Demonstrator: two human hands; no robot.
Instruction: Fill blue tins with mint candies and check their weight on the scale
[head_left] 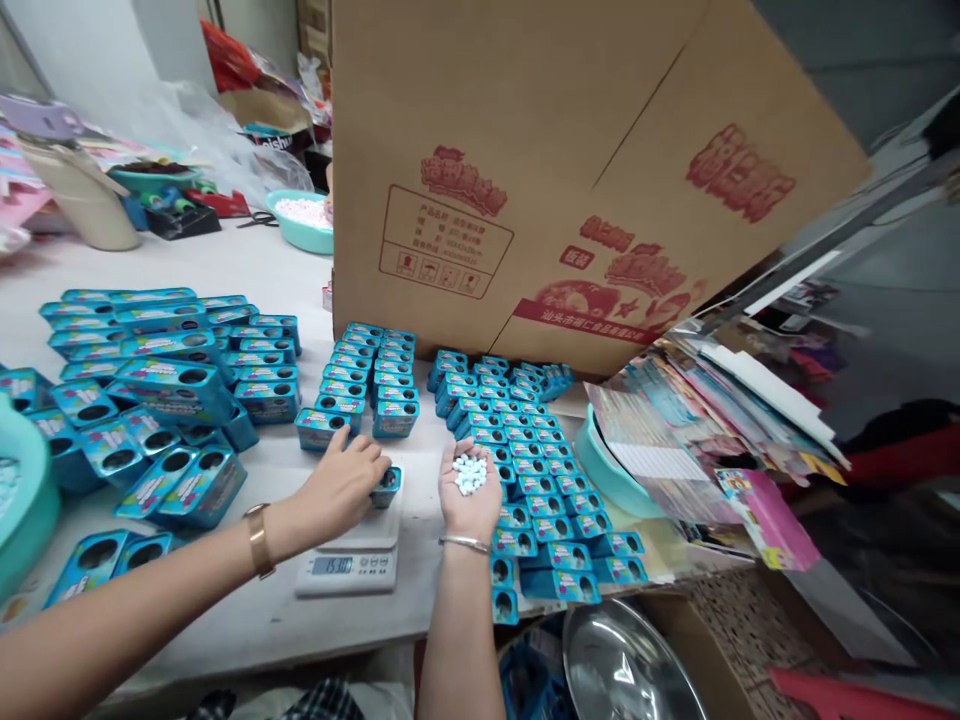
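My left hand (341, 485), with a watch band on its wrist, reaches palm down over a small digital scale (346, 570). Its fingertips are at a small blue box (387, 486) with a round hole, which sits on the scale pan; the thumb is hidden. The display appears to read 153.0. To the right of the scale, my right hand (471, 500) is turned palm up and cupped. A heap of small pale candies (470, 474) lies in its palm. A bracelet circles that wrist.
Rows of blue boxes (536, 480) stand on the right, with more stacks (169, 370) on the left. A large carton (525, 180) rises behind. Turquoise basins (37, 490) and a bottle (82, 185) flank the table. A metal bowl (626, 665) sits below the edge.
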